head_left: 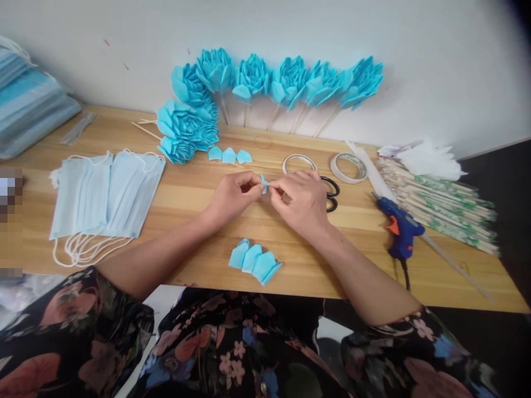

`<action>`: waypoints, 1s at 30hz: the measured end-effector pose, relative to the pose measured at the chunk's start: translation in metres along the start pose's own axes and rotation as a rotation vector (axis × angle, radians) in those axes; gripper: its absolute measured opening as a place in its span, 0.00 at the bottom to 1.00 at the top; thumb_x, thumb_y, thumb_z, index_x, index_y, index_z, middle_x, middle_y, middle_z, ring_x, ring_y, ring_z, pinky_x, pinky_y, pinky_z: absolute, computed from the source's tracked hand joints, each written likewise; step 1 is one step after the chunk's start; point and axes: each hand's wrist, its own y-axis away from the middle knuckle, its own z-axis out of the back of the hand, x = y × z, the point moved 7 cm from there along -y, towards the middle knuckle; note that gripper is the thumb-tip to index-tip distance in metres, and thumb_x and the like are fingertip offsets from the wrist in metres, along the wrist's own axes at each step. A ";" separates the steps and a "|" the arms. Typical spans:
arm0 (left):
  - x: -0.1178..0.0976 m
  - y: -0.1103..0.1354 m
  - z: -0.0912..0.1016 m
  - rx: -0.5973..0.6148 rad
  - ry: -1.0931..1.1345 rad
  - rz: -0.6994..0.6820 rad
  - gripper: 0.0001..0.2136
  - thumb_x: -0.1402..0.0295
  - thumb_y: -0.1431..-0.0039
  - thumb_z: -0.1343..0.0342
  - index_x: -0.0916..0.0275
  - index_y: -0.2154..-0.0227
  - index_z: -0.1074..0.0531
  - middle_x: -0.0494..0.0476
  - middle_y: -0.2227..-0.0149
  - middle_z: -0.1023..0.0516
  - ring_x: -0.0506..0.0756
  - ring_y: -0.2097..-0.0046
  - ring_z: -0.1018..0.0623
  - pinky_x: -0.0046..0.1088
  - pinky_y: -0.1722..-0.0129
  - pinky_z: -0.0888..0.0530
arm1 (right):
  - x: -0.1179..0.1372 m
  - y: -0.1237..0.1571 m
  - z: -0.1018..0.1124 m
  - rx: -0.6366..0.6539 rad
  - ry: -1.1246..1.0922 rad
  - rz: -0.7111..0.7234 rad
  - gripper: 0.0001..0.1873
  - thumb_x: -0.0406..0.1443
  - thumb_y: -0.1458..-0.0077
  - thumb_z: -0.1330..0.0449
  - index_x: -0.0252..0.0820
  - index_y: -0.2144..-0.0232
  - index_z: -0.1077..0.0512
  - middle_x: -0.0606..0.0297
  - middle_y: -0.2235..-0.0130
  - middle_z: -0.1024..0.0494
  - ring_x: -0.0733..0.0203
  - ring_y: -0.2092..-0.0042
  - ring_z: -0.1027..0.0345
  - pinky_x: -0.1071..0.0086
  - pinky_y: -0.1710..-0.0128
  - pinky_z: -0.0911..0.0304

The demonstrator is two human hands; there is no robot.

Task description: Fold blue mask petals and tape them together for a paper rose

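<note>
Over the middle of the wooden table (191, 193), my left hand (232, 196) and my right hand (301, 202) meet with fingers pinched on a small light blue petal piece (264, 182). Both hands are closed on it. Near the front edge lie three folded blue petals (254, 260) in a fanned row. Three smaller petals (229, 155) lie behind my hands. Black scissors (332, 193) sit just behind my right hand, partly hidden by it.
Several blue flowers on sticks (286, 80) lean on the wall. Two tape rolls (348, 167) lie at the back right. A blue glue gun (400, 229), a bundle of wrapped sticks (443, 204), face masks (105, 193) at left, and a mask stack (29, 105) far left.
</note>
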 end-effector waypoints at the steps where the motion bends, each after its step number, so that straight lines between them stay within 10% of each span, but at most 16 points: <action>1: 0.000 0.000 0.000 0.007 0.002 0.002 0.08 0.66 0.45 0.43 0.64 0.76 0.28 0.49 0.77 0.30 0.48 0.72 0.33 0.24 0.71 0.36 | -0.002 0.000 -0.001 0.007 -0.032 -0.029 0.10 0.30 0.44 0.42 0.44 0.76 0.27 0.68 0.76 0.24 0.61 0.70 0.34 0.62 0.61 0.45; 12: 0.002 -0.003 -0.003 0.110 0.056 0.023 0.09 0.64 0.46 0.42 0.64 0.76 0.30 0.49 0.76 0.30 0.48 0.73 0.34 0.25 0.72 0.37 | -0.032 0.007 -0.021 0.244 -0.680 -0.517 0.09 0.38 0.47 0.40 0.41 0.72 0.21 0.69 0.76 0.25 0.67 0.74 0.40 0.71 0.73 0.45; 30: -0.003 -0.002 0.000 0.122 0.106 0.017 0.24 0.46 0.38 0.48 0.63 0.76 0.26 0.55 0.74 0.25 0.52 0.70 0.27 0.29 0.66 0.30 | -0.010 -0.004 0.003 0.043 -0.100 -0.003 0.11 0.35 0.38 0.41 0.46 0.72 0.22 0.66 0.71 0.19 0.59 0.67 0.30 0.60 0.56 0.42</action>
